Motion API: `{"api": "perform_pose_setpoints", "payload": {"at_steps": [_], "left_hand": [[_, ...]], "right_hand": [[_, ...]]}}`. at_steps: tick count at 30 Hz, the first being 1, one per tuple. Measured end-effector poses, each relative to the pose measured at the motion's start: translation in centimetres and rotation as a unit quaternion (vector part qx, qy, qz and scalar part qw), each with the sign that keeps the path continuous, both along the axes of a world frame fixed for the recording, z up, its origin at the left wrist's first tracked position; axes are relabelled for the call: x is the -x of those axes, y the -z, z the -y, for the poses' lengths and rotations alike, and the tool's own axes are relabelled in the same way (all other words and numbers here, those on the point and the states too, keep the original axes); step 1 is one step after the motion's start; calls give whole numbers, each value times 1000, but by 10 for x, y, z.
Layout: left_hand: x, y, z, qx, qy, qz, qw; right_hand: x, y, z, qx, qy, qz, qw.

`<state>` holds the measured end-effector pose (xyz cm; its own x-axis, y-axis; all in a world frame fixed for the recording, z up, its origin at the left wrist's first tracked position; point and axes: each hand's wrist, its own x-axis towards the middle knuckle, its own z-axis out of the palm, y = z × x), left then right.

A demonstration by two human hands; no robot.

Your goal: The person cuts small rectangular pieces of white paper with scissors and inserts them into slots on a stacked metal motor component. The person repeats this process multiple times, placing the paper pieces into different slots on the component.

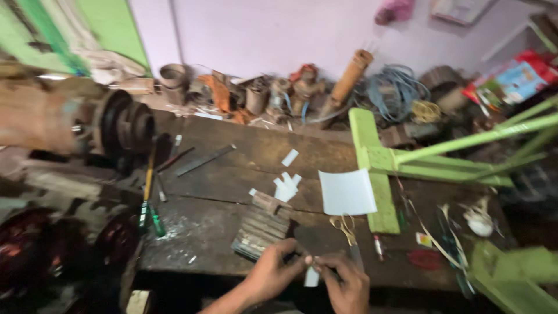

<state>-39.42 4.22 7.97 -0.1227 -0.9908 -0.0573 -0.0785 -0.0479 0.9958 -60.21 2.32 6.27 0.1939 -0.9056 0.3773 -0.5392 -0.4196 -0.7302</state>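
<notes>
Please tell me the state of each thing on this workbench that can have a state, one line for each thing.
Left hand: pinching the small white paper strip.
Right hand: also gripping that strip.
Small white paper strip: held between both hands.
Yellow-handled scissors: lying flat; blades hidden by blur.
Large white paper sheet: lying flat, edge slightly curled.
Small white paper pieces: loose, scattered.

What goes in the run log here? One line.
left hand: pinching white strip | right hand: pinching same strip | scissors: on bench

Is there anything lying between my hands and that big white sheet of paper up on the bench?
Yes. The yellow-handled scissors lie on the dark wooden bench between the right hand and the white paper sheet. The left hand is beside it.
</notes>
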Motion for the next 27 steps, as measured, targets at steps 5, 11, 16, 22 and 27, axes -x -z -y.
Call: {"api": "perform_pose_setpoints", "payload": {"at_steps": [5, 11, 16, 22, 27], "left_hand": [[-1, 19, -7, 196, -20, 64, 978], [-9, 28, -16, 226, 49, 78, 970], [-7, 22, -14, 96, 65, 7, 993], [-2, 27, -10, 105, 91, 58, 989], [10, 34, -1, 205, 73, 90, 972]], "right_hand": [[6, 39, -9, -320, 0, 199, 926], [11, 64, -28, -227, -26, 197, 953], [-1, 48, -37, -339, 23, 172, 924], [-4, 10, -42, -237, 120, 139, 954], [-2, -27, -53, -84, 64, -34, 994]]}}
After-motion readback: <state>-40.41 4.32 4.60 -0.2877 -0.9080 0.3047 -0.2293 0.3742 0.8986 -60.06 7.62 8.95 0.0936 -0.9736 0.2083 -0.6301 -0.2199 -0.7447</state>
